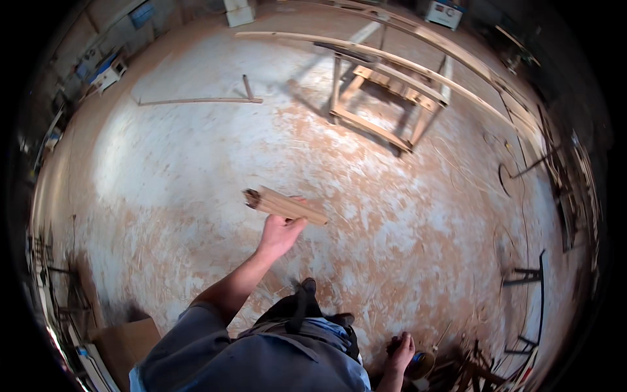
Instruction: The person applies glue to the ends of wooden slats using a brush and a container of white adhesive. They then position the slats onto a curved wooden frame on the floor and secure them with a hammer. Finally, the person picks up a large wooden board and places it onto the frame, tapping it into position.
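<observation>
Out in front of me, my left hand [282, 234] is closed around a short bundle of wooden strips [287, 205]. The thumb presses the near side and fingertips show on the far side. The bundle's dark, uneven end points left and its other end slopes down to the right. Low at my right side, my right hand [402, 353] hangs with its fingers curled in; whether anything is inside them is hidden. Below that hand, a heap of wood scraps [473, 369] lies on the floor.
Far right of centre stands a wooden sawhorse-like frame [372, 121] with long boards [418, 68] across it. An L-shaped wooden piece [202, 101] lies far left. Cables [457, 170] trail on the dusty floor. Near right is a dark metal stand [541, 294]; near left, a cardboard sheet [124, 349].
</observation>
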A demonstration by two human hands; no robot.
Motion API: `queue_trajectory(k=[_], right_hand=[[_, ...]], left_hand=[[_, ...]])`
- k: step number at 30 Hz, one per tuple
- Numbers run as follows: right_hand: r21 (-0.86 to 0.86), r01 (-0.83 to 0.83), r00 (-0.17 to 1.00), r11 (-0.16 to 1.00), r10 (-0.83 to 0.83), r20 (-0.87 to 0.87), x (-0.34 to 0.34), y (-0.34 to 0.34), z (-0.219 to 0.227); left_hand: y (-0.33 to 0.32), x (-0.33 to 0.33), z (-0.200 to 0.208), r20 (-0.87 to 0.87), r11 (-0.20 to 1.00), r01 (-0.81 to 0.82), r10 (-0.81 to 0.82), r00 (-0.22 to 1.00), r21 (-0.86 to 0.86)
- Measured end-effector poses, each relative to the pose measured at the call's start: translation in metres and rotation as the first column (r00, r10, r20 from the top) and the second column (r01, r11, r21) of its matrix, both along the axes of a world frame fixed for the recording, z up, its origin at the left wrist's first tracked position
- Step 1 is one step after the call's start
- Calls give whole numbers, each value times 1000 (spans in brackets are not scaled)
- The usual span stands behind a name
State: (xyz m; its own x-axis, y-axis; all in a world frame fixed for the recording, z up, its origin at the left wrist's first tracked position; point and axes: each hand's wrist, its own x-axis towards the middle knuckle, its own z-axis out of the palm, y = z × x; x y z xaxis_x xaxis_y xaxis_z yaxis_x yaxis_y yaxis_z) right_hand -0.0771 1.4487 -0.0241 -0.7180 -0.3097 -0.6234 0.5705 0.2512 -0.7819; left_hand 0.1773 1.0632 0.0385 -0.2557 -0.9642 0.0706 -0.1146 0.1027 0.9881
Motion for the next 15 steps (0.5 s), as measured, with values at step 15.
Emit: queue_trajectory(k=[15], right_hand=[[34,-598,768,801,584,-263,-90,-578,-53]], left_hand=[[-286,274,2,-717,826,-319,562,412,465]])
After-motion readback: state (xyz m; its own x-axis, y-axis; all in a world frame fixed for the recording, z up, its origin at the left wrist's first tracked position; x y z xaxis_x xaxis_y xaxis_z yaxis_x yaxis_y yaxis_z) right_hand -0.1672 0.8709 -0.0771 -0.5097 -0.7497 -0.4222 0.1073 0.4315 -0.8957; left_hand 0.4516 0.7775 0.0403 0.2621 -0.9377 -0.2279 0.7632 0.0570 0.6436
